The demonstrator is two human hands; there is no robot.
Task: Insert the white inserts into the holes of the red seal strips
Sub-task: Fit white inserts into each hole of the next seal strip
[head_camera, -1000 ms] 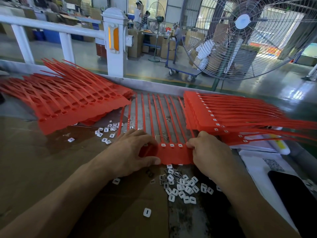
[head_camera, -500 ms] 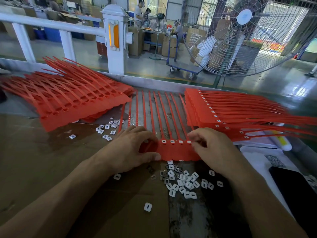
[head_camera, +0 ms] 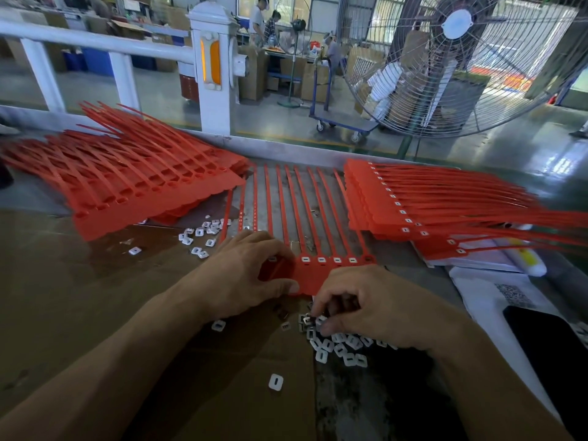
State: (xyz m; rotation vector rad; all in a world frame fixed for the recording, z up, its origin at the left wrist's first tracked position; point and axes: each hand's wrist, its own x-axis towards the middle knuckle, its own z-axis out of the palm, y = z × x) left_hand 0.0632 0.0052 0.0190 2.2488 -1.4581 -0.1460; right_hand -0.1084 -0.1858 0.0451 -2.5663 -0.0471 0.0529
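Observation:
A red seal strip sheet (head_camera: 313, 275) lies in front of me, its tails running away from me. Several of its holes hold white inserts (head_camera: 321, 260); the rightmost hole (head_camera: 368, 258) looks bare. My left hand (head_camera: 245, 275) presses flat on the sheet's left end, thumb on the near edge. My right hand (head_camera: 372, 308) hovers over the pile of loose white inserts (head_camera: 345, 348), fingertips pinched at an insert at the pile's top left. A lone insert (head_camera: 276, 382) lies nearer to me.
A stack of red strips without inserts (head_camera: 127, 189) lies at left, a stack with inserts (head_camera: 413, 202) at right. More loose inserts (head_camera: 203, 237) sit near the left stack. A dark phone (head_camera: 553, 351) and papers (head_camera: 486, 294) lie at right. A big fan (head_camera: 455, 58) stands behind the table.
My right hand left the sheet's right end and came down toward me onto the insert pile. The left hand stayed on the sheet.

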